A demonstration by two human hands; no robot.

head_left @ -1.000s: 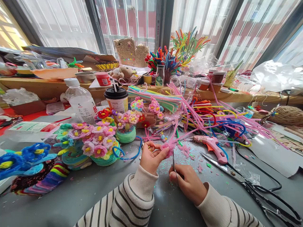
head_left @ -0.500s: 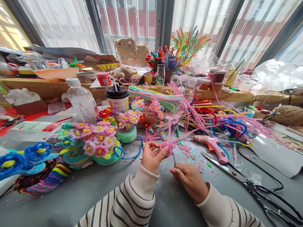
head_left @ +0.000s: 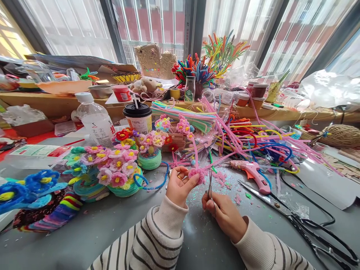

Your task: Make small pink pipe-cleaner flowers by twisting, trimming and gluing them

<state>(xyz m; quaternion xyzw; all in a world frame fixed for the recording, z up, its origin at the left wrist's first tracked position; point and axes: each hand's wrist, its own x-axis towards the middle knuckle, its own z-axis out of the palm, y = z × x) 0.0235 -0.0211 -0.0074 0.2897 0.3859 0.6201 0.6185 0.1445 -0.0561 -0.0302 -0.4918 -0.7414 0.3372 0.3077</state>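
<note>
My left hand (head_left: 179, 186) pinches a small fuzzy pink pipe-cleaner flower (head_left: 197, 174) just above the grey table (head_left: 98, 232). A long pink stem rises from the flower toward the pile behind it. My right hand (head_left: 223, 213) grips small scissors (head_left: 209, 185), whose blades point up and touch the flower's right side. Pink trimmings (head_left: 221, 178) lie scattered on the table beyond the flower.
Finished pipe-cleaner flower pots (head_left: 118, 170) stand at left, with blue flowers (head_left: 30, 187) nearer the edge. A lidded cup (head_left: 138, 118) and bottle (head_left: 94, 120) sit behind. Loose pipe cleaners (head_left: 253, 140), a pink glue gun (head_left: 251, 172) and large black scissors (head_left: 298, 221) lie at right.
The pink stem swung from leaning right to nearly upright. My right hand shifted the scissors up against the flower's right side.
</note>
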